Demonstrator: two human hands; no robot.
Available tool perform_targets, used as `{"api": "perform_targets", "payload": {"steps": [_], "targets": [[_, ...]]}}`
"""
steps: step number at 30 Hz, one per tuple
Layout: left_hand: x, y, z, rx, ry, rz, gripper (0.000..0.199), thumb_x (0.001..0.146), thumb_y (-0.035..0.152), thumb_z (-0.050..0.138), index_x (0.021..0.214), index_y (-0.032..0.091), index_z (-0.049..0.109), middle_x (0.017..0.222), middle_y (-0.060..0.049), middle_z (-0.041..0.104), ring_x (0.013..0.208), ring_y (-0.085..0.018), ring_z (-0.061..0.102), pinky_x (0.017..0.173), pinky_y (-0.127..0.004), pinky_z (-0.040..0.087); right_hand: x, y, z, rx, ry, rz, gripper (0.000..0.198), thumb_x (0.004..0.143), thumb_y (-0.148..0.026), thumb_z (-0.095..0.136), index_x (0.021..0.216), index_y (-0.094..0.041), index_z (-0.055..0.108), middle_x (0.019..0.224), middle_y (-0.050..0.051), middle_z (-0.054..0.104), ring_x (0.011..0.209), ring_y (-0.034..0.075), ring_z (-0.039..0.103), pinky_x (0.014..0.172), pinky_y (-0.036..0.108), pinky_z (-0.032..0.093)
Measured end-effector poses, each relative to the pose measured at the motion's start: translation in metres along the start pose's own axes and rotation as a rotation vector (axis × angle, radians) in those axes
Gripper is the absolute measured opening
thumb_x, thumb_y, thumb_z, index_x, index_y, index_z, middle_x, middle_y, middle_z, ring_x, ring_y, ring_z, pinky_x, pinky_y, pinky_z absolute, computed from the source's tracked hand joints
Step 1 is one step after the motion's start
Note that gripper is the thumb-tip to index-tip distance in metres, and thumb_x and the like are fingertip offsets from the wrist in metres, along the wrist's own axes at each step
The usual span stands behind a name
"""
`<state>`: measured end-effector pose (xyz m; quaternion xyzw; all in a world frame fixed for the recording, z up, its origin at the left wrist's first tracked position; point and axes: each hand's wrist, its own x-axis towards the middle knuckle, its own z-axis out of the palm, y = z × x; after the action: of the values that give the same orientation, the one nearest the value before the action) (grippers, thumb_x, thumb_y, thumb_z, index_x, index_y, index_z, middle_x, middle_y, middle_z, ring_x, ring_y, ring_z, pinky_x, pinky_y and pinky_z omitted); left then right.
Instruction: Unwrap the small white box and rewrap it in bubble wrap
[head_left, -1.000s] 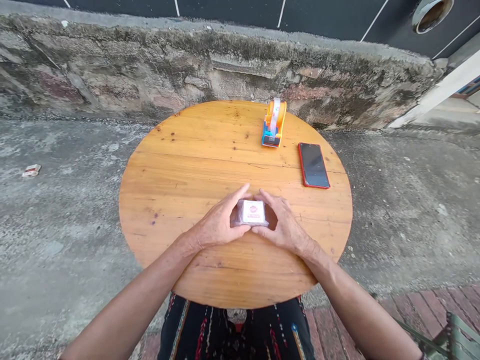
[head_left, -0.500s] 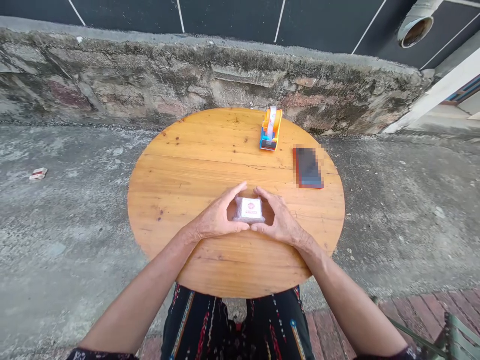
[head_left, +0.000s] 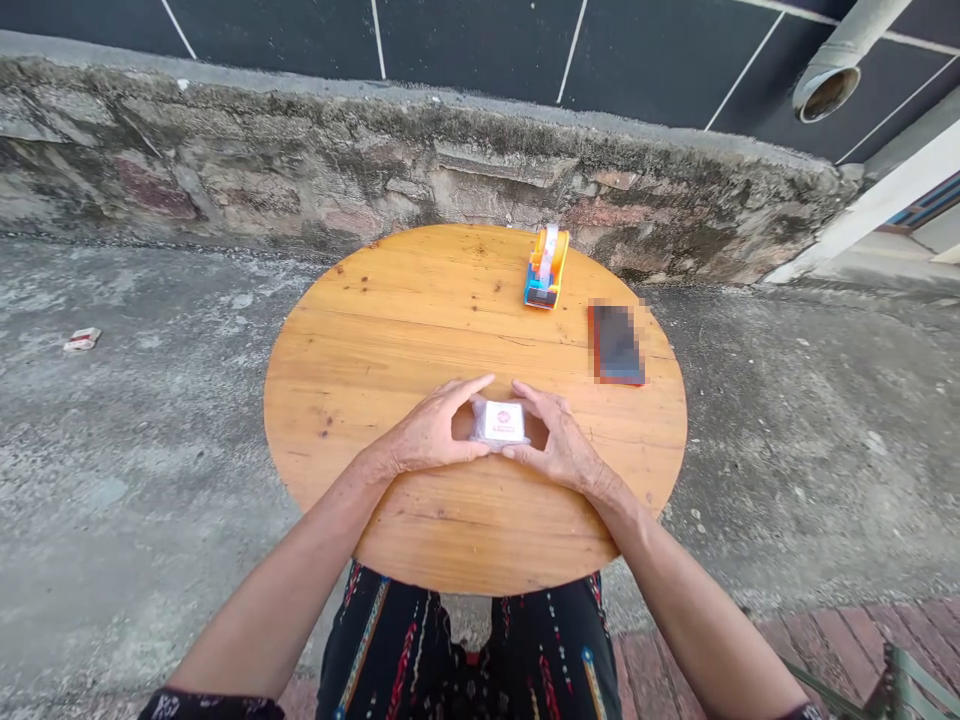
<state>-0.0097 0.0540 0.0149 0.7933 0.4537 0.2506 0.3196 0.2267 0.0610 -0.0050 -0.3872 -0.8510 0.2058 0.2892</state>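
left hand (head_left: pixel 435 430), right hand (head_left: pixel 559 438); wrapped box (head_left: pixel 503 422) between them

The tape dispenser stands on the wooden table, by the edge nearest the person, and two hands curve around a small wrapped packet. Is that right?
Not quite: the head view shows the tape dispenser toward the far edge of the wooden table. The left hand and right hand do curve around the small wrapped packet.

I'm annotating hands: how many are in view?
2: the left hand left of the wrapped package, the right hand at its right end, both over the wooden table.
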Motion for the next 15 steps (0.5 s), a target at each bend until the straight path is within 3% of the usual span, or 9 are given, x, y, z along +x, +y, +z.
{"api": "perform_targets", "payload": {"steps": [5, 8, 12, 15], "targets": [[0.001, -0.001, -0.002, 0.001, -0.036, 0.049, 0.093, 0.068, 0.042, 0.073, 0.147, 0.025, 0.028, 0.143, -0.010, 0.045, 0.129, -0.031, 0.042, 0.107, -0.048, 0.036, -0.001, -0.005, -0.009, 0.074, -0.050, 0.017, 0.080, 0.079, -0.055, 0.066, 0.146, -0.029, 0.031, 0.139, 0.010, 0.050, 0.128, 0.031, 0.043, 0.106, 0.054, 0.032], [0.001, 0.000, 0.000, 0.001, -0.031, 0.084, 0.095, 0.065, 0.043, 0.075, 0.146, 0.026, 0.029, 0.141, -0.010, 0.047, 0.129, -0.031, 0.042, 0.107, -0.050, 0.034, -0.003, -0.008, -0.016, 0.227, -0.036, 0.099, 0.064, 0.084, -0.055, 0.059, 0.140, -0.031, 0.040, 0.142, 0.007, 0.048, 0.130, 0.030, 0.043, 0.108, 0.053, 0.033], [0.002, -0.002, 0.002, 0.013, -0.011, 0.114, 0.095, 0.064, 0.044, 0.076, 0.145, 0.026, 0.031, 0.139, -0.010, 0.049, 0.129, -0.031, 0.041, 0.108, -0.050, 0.033, -0.003, -0.007, -0.016, 0.359, 0.117, 0.146, 0.033, 0.088, -0.045, 0.058, 0.116, -0.027, 0.061, 0.121, 0.006, 0.062, 0.115, 0.025, 0.056, 0.102, 0.046, 0.042], [0.002, -0.003, 0.003, 0.007, -0.005, 0.109, 0.094, 0.064, 0.045, 0.076, 0.145, 0.025, 0.033, 0.138, -0.010, 0.050, 0.127, -0.031, 0.043, 0.107, -0.050, 0.034, 0.000, -0.006, -0.014, 0.359, 0.211, 0.105, 0.021, 0.087, -0.040, 0.061, 0.102, -0.026, 0.065, 0.109, 0.006, 0.065, 0.107, 0.023, 0.059, 0.099, 0.043, 0.044]]}}
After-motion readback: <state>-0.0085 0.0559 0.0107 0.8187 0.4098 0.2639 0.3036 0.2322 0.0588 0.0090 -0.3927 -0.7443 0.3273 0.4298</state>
